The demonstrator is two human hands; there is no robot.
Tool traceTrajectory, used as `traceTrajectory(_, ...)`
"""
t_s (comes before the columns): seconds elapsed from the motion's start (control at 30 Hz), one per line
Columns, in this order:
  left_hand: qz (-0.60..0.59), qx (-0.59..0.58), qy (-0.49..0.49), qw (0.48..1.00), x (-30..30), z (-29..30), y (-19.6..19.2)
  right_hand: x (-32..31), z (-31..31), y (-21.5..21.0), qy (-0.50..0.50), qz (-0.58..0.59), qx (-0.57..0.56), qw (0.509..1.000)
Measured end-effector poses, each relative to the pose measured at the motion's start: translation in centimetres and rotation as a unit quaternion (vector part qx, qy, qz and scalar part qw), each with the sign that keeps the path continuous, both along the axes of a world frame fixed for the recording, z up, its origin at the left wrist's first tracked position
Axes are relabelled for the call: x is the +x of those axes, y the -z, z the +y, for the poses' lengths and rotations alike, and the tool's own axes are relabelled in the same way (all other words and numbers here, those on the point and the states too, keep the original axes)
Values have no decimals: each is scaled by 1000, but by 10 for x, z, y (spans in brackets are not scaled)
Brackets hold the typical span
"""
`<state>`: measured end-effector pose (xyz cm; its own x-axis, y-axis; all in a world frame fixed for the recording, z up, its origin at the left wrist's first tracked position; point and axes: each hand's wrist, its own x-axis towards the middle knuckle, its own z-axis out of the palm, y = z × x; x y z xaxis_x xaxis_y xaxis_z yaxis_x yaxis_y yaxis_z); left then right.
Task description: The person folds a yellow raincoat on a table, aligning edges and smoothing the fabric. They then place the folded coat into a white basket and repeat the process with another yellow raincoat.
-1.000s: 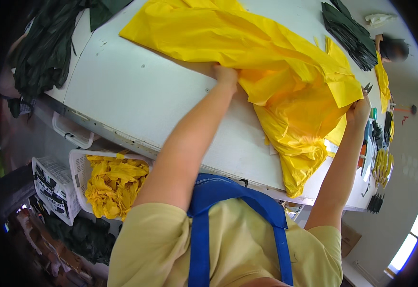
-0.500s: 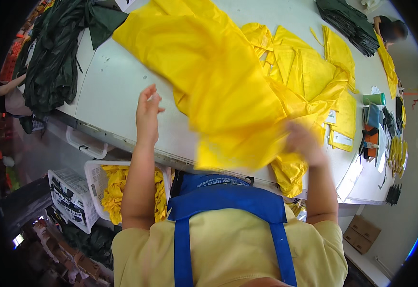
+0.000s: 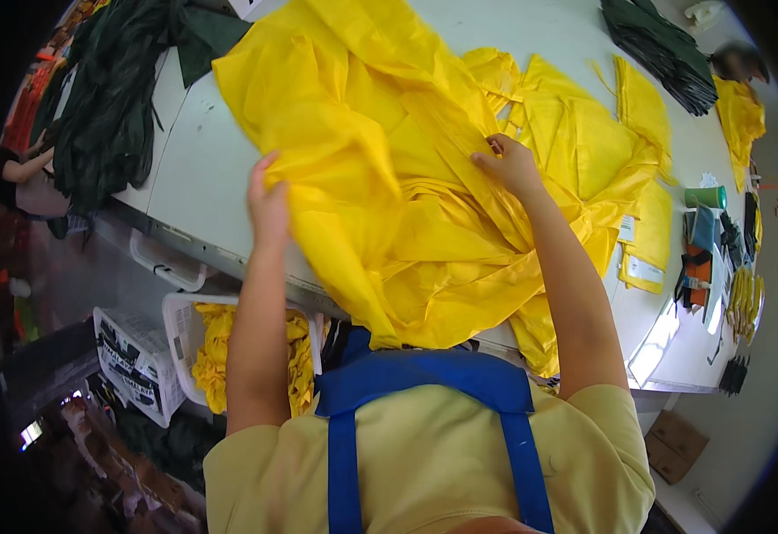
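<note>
Head view. The large yellow cloth (image 3: 362,98) is lying crumpled across the white table (image 3: 202,151), its lower edge reaching the table's near side, just before the blue apron (image 3: 425,378). Its middle is folding into loose ridges; the part by the left hand is blurring.

Left hand (image 3: 269,209): being held at the cloth's left edge, fingers bending, thumb pointing toward the fabric. Blurred; cannot tell whether it is pinching the cloth. Right hand (image 3: 509,167): reaching over the cloth's right part, fingers curling, thumb lying close to the forefinger. Something small and dark is showing at the fingertips; cannot tell what it is, nor whether the hand is pinching fabric.

Surroundings: flat yellow pieces (image 3: 576,133) are lying to the right of the cloth, partly under it. Farther right, a green cylinder (image 3: 706,197) is lying on its side. Dark green fabric (image 3: 109,98) is draping over the table's left end; a dark green stack (image 3: 660,58) is lying at upper right. Below the near edge, a white basket (image 3: 175,338) is holding bunched yellow fabric (image 3: 214,351), with a black-and-white container (image 3: 131,365) standing beside it. At far left, another person (image 3: 28,169) is reaching toward the dark green fabric.
</note>
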<state>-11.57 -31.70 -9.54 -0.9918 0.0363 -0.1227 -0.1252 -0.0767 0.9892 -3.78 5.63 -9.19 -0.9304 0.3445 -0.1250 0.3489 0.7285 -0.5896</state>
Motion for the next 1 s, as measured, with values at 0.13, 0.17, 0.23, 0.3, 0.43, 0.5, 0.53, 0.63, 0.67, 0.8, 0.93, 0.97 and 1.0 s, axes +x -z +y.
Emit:
traceTrajectory(0.13,134,-498,-97,851,9,-60,25,3,-15,-12,10,0,-167,986)
traceTrajectory(0.17,214,-508,-125,825,17,-48,7,12,-22,-28,8,-11,-249,969)
traceTrajectory(0.23,161,-199,-12,967,25,8,-34,32,-38,-54,7,-24,-349,937)
traceTrajectory(0.3,148,-169,104,969,32,63,-64,48,-52,-73,10,-18,-391,920)
traceTrajectory(0.43,-295,164,197,920,31,133,-44,82,-62,-78,-19,-24,-492,870)
traceTrajectory(0.5,-370,335,187,846,26,140,-16,94,-61,-78,-37,-60,-529,846)
traceTrajectory(0.53,-342,361,158,853,25,142,-9,95,-58,-78,-28,-68,-478,875)
traceTrajectory(0.63,-261,419,129,860,25,119,-12,95,-32,-73,11,8,-295,956)
traceTrajectory(0.67,-240,432,94,864,27,112,-22,98,-10,-69,79,51,-189,977)
traceTrajectory(0.8,-198,467,106,855,29,91,-29,195,170,26,343,188,122,912)
traceTrajectory(0.93,-261,444,-20,857,33,102,-30,294,209,55,589,-69,-64,802)
traceTrajectory(0.97,-295,413,-79,858,35,103,-30,273,180,31,569,-127,61,810)
traceTrajectory(1.0,-283,421,-66,859,35,103,-26,249,144,2,544,-178,186,798)
